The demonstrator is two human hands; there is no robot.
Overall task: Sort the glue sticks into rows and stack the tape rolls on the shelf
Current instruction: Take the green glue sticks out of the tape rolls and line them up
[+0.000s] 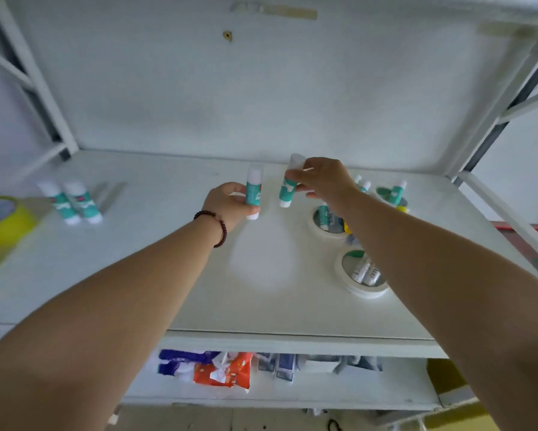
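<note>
My left hand (230,203) holds a teal-and-white glue stick (253,192) upright above the middle of the white shelf (137,259). Just to its right, my right hand (323,177) grips a second glue stick (287,189), slightly tilted. Two glue sticks (74,202) stand side by side at the back left. White tape rolls (362,289) lie flat on the right with glue sticks lying inside their holes. More glue sticks (395,192) are scattered at the back right, partly hidden by my right arm. A yellow tape roll (6,223) sits at the left edge.
White metal shelf posts (37,79) frame both sides, and a wall closes the back. A lower shelf holds colourful packets (221,370) and boxes. A yellow carton (448,384) stands at the lower right.
</note>
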